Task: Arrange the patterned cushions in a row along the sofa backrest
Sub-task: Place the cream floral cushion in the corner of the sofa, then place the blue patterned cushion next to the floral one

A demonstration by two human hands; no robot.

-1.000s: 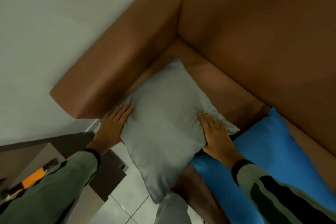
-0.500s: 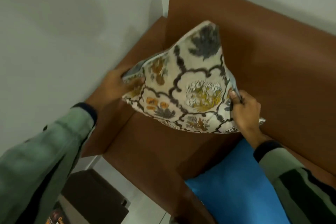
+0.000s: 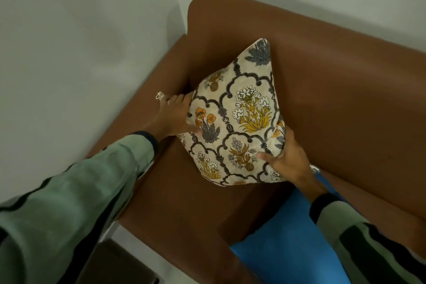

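Note:
A cream cushion (image 3: 239,120) with grey, orange and yellow flower patterns stands in the corner of the brown sofa, leaning against the backrest (image 3: 341,90) beside the armrest (image 3: 161,80). My left hand (image 3: 173,117) grips its left edge, thumb on the patterned face. On the lower right edge, my right hand (image 3: 288,159) holds it with the thumb pressed on the front. The cushion's bottom edge rests on the seat (image 3: 184,203).
A plain blue cushion (image 3: 288,249) lies flat on the seat just right of the patterned one, under my right forearm. White walls stand behind and left of the sofa. A dark low piece of furniture (image 3: 119,265) sits on the floor by the sofa's left front.
The cushion was turned from its grey back to its patterned face, lifted, and has now come down into the sofa corner against the backrest, with both hands still on its edges.

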